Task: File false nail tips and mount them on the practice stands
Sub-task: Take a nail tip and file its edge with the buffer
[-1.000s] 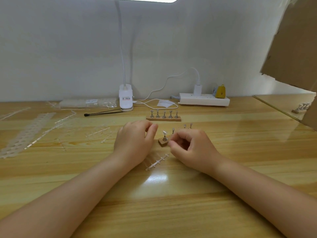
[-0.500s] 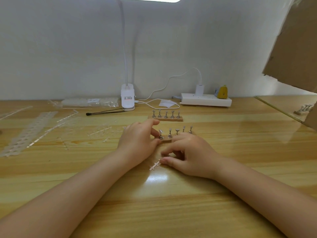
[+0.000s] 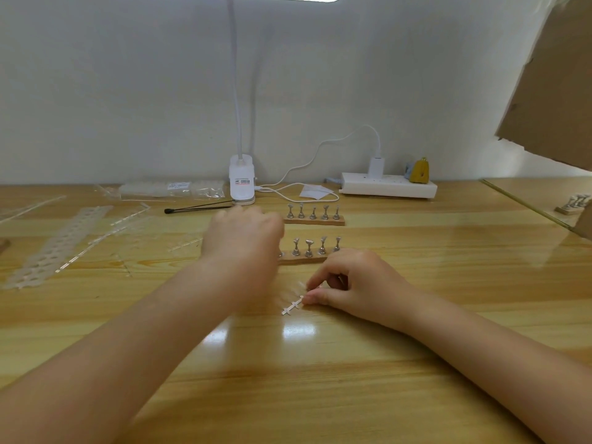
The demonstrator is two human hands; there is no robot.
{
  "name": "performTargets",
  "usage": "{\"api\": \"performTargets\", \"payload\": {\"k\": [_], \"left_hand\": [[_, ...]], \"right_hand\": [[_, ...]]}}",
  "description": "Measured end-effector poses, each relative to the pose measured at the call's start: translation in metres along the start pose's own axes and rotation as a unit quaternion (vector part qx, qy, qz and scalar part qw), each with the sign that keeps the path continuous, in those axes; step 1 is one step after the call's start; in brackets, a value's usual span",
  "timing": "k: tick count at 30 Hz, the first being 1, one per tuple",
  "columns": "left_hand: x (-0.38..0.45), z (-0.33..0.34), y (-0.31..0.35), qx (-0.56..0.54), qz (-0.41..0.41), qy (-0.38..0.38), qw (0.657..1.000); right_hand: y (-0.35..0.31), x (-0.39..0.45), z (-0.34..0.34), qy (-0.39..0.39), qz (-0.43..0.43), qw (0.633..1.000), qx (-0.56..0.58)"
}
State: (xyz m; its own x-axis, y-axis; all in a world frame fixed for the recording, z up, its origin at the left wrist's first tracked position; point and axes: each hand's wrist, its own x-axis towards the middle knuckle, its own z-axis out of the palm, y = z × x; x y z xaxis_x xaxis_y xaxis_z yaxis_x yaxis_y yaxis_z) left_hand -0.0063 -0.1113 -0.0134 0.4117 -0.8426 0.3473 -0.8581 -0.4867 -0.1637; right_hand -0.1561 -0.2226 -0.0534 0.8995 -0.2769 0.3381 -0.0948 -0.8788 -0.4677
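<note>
Two wooden practice stands with metal holders lie mid-table: the near stand (image 3: 302,257) and the far stand (image 3: 315,221). My left hand (image 3: 243,240) is motion-blurred and covers the near stand's left end; its fingers are hidden behind its back. In front of the near stand, my right hand (image 3: 350,283) rests on the table. Its thumb and forefinger pinch one end of a clear nail tip strip (image 3: 292,307), which lies flat on the wood.
A white lamp base (image 3: 242,181), cable and power strip (image 3: 387,187) stand along the wall. A black-tipped tool (image 3: 198,208) lies behind my left hand. Clear plastic strips (image 3: 61,241) and a bag (image 3: 173,189) lie left. Cardboard (image 3: 551,78) hangs at the right.
The near stand, tilted up between both hands a second ago, now lies flat. My right hand dropped to the strip; my left hand moved away and slightly left.
</note>
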Motion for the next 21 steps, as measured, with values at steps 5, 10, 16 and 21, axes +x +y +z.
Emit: {"api": "performTargets", "payload": {"k": [5,10,16,21], "left_hand": [[-0.015,0.0,0.029,-0.001,0.049,-0.092,0.995],[-0.014,0.001,0.03,0.008,0.043,-0.148,0.988],[-0.012,0.001,0.029,-0.05,0.042,-0.146,0.987],[-0.014,0.006,0.025,-0.164,0.028,-0.115,0.979]], "right_hand": [[0.0,-0.001,0.001,0.023,-0.002,1.0,-0.017],[-0.001,-0.003,0.001,0.022,-0.013,0.999,-0.028],[0.002,0.001,-0.001,0.025,0.03,0.999,-0.008],[0.004,0.0,0.0,0.031,0.059,0.998,-0.002]]}}
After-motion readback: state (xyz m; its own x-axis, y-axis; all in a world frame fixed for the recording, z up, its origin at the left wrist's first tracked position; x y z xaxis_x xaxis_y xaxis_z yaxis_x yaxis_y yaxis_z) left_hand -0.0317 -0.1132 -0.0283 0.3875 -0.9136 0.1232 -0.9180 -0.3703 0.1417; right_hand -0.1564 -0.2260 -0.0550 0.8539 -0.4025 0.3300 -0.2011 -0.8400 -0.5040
